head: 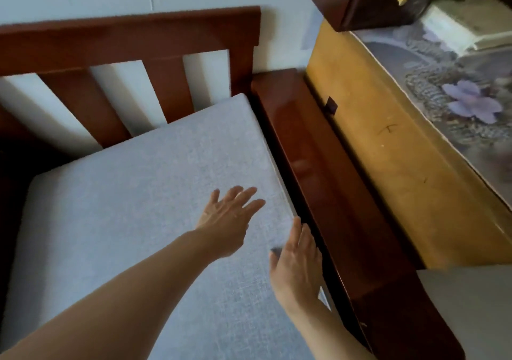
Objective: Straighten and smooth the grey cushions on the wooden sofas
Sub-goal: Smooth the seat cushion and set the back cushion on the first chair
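The grey cushion (144, 199) lies flat on the wooden sofa (327, 182) seat. The left hand (227, 215) rests on it, fingers spread; the right hand (297, 260), fingers straight (holding nothing), lies along its edge beside the armrest (346, 221).

Lighting is soft, even daylight with a cool cast; source not visible. Glare streaks the polished wooden armrest (318, 171). Deep shadow fills the left edge and the gap beside the grey cushion (124, 207). Wide-angle bending curves straight lines near the borders. The upper-right corner is blurred.
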### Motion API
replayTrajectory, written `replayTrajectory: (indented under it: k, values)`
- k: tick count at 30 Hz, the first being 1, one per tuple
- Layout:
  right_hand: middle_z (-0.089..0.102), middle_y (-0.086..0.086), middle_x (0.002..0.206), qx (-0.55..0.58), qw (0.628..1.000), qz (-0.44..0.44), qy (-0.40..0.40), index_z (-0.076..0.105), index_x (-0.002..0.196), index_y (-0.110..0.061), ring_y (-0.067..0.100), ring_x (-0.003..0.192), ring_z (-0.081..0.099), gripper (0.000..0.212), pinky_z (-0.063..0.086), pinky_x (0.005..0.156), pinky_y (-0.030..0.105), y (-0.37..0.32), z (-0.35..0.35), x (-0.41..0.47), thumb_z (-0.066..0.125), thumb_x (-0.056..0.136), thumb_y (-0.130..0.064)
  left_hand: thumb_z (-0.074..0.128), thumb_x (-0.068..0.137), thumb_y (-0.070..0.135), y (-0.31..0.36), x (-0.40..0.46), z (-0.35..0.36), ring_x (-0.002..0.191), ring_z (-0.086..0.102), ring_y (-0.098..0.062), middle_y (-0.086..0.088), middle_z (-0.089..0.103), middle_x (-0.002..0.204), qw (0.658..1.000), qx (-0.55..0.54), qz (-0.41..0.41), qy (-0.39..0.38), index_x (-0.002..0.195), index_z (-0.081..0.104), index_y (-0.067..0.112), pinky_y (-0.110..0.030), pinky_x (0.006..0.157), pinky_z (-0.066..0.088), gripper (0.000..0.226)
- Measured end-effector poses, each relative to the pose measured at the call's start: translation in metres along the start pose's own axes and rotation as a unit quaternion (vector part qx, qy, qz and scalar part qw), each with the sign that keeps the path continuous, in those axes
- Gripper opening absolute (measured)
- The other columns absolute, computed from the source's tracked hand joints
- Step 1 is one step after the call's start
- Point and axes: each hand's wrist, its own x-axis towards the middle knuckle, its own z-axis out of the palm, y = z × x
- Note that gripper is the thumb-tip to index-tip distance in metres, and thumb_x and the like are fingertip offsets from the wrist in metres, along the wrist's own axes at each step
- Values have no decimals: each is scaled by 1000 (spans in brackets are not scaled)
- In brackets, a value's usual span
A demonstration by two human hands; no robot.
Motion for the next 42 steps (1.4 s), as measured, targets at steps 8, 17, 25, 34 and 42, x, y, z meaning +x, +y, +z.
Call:
replayTrajectory:
  k: [8, 17, 25, 34, 42]
  values:
    - [62, 15, 97, 15, 989, 90, 115, 55, 131, -8, 31, 80, 62, 72, 50, 65, 40, -9, 27, 20, 77, 73, -45, 33, 103, 31, -18, 80, -3, 147, -3, -17, 8, 0, 161, 985, 64, 160, 1, 151, 10, 36, -50, 117, 4, 54]
    - [58, 16, 86, -28, 956, 162, 244, 59, 119, -5, 30, 74, 55, 64, 43, 66, 39, -25, 49, 26, 36, 86, -55, 14, 96, 50, -9, 141, 14, 114, 45, -17, 6, 57, 102, 969, 68, 230, 65, 103, 63, 23, -44, 109, 15, 56]
    - [59, 16, 78, -59, 933, 192, 299, 61, 102, -4, 32, 68, 57, 58, 47, 63, 38, -45, 42, 20, 46, 81, -56, 27, 100, 38, -18, 144, 14, 102, 53, -20, 0, 65, 93, 955, 9, 257, 148, 83, 65, 16, -37, 104, 25, 47]
    - [57, 15, 79, -68, 933, 201, 291, 60, 104, -3, 29, 68, 54, 61, 43, 63, 37, -38, 63, 34, 37, 86, -56, 31, 99, 33, -16, 158, 41, 83, 47, -16, 3, 55, 76, 946, -16, 260, 194, 69, 46, 20, -35, 95, 29, 36]
    - [55, 13, 77, -65, 937, 208, 272, 59, 97, -6, 29, 68, 52, 54, 42, 63, 38, -36, 77, 40, 37, 87, -54, 13, 85, 39, -18, 170, 64, 75, 51, -19, 6, 46, 63, 937, -32, 258, 233, 58, 42, 21, -36, 87, 32, 43]
